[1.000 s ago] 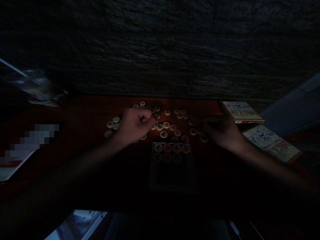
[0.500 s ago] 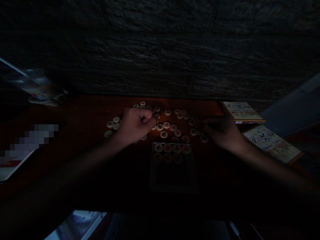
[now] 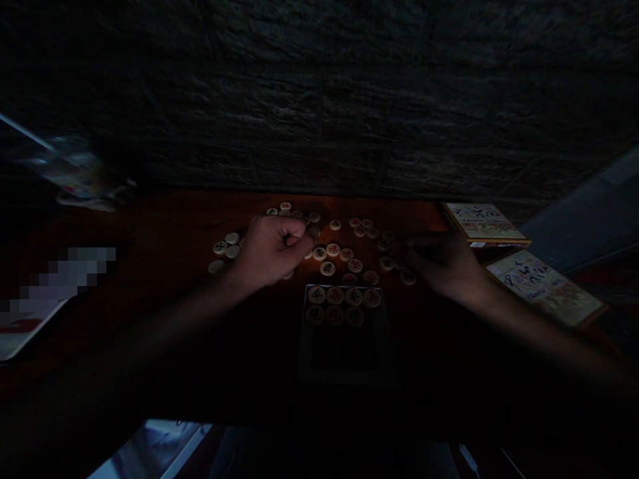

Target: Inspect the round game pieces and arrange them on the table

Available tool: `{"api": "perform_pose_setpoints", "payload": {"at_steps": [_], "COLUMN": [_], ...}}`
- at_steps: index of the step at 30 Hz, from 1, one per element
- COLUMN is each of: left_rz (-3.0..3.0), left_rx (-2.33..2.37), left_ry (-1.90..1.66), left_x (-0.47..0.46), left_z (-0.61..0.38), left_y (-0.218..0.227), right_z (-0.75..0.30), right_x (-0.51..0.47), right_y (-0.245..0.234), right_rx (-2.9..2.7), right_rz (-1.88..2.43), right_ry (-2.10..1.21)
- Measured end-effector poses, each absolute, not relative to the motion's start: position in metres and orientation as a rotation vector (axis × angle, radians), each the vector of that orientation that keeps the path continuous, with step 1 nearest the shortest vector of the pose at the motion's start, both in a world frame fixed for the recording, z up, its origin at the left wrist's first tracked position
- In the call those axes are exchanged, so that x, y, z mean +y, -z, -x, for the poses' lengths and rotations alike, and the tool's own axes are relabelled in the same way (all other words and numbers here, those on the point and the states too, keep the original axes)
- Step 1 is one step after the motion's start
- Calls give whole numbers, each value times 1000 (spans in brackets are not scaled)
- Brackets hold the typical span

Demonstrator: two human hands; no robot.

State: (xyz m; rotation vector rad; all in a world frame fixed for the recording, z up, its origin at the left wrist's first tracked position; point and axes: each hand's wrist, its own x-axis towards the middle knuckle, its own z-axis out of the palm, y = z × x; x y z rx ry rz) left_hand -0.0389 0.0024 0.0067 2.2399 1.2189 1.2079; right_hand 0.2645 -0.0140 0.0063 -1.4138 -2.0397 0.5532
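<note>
My left hand is curled closed over the middle of a spread of round Chinese chess pieces, thumb against the fingers. Whether a piece is between its fingertips I cannot make out. On the right, my right hand bends its fingers together over darker pieces; shadow hides what they hold, if anything. Between the hands lie pieces with red and black characters, such as a red one and a black one. A shallow tray nearer me holds several pieces in two rows at its far end.
Two Chinese chess boxes lie at the right of the brown table. A clear plastic cup with a straw stands far left, and a flat, partly blurred object lies below it. A stone wall rises behind.
Both hands stay almost exactly where they were. The pieces and the tray show no visible movement.
</note>
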Motion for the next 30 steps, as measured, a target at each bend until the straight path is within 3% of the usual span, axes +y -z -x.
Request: {"api": "perform_pose_setpoints", "payload": {"at_steps": [30], "left_rz": [-2264], "left_rx": [1192], "left_ry": [-1197], "left_x": [2], "left_z": [39], "left_y": [-5], "right_z": [-266], "right_x": [-13], "right_y": [-6], "right_rx": [-2054], "right_rz": [1401], "right_ry": [-573]}}
